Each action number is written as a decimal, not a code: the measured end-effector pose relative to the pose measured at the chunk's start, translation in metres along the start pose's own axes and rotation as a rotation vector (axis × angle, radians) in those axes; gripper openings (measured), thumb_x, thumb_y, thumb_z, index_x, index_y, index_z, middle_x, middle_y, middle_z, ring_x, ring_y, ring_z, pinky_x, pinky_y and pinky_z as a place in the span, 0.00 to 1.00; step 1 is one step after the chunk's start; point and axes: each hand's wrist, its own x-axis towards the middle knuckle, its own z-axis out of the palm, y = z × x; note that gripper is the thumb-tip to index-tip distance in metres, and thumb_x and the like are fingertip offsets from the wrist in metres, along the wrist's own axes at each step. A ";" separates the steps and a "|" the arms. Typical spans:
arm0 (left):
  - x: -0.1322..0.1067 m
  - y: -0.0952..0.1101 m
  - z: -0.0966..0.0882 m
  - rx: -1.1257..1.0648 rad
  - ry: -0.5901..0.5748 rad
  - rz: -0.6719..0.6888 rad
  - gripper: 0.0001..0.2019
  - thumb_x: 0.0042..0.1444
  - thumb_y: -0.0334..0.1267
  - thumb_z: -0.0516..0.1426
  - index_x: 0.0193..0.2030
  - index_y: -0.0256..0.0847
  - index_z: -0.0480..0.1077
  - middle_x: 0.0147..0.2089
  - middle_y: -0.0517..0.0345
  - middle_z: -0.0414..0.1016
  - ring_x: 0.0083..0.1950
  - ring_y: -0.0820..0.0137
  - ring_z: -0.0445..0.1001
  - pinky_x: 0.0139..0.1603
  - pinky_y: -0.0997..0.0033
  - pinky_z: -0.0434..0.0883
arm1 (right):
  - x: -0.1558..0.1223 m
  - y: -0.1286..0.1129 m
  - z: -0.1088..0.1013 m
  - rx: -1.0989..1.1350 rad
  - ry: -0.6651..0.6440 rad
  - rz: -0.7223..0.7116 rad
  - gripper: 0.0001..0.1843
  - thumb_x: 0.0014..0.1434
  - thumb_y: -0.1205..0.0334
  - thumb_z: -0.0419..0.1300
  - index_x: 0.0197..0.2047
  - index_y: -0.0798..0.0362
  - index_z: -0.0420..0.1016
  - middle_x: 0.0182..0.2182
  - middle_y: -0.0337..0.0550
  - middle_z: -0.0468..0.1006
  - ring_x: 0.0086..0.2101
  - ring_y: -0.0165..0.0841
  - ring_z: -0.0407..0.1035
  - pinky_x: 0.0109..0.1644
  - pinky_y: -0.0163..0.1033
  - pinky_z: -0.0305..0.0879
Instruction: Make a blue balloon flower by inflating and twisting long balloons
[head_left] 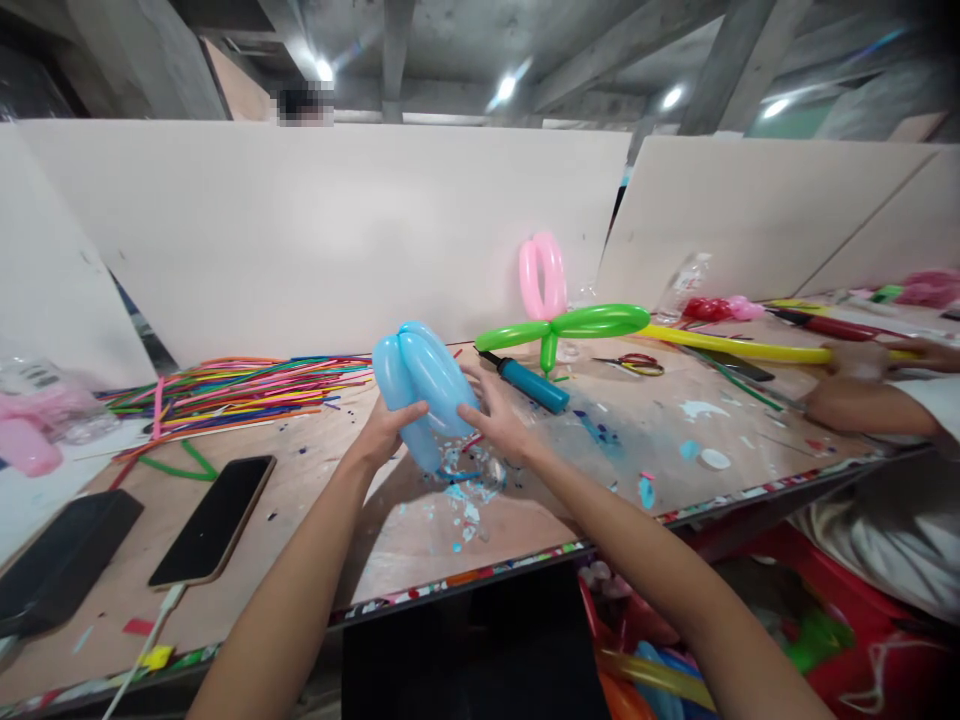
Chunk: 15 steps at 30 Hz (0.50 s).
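Both my hands grip a light blue balloon [431,375], bent into long lobes, above the table. My left hand [390,430] wraps its left side, the thumb lying across the front. On the right side, my right hand [499,410] closes round it with the thumb pressed on the surface. A blue hand pump [534,385] lies just right of my right hand. Behind the pump stands a balloon flower with a pink top [543,278] and green leaves [600,321]. Scissors [634,364] with red and yellow handles rest to its right.
Many uninflated balloons [255,390] lie at the back left. A phone [214,520] with a cable and a black box [67,560] are at the left. At the right, another person's hands [862,370] hold a long yellow balloon [735,345]. White panels [337,230] stand behind the table.
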 end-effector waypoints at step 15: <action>-0.002 -0.035 0.015 0.011 0.110 0.103 0.30 0.36 0.39 0.71 0.49 0.36 0.72 0.48 0.48 0.78 0.48 0.57 0.77 0.53 0.57 0.72 | -0.010 0.021 0.015 -0.207 0.190 -0.139 0.52 0.53 0.45 0.65 0.70 0.44 0.36 0.67 0.53 0.46 0.65 0.45 0.48 0.67 0.55 0.53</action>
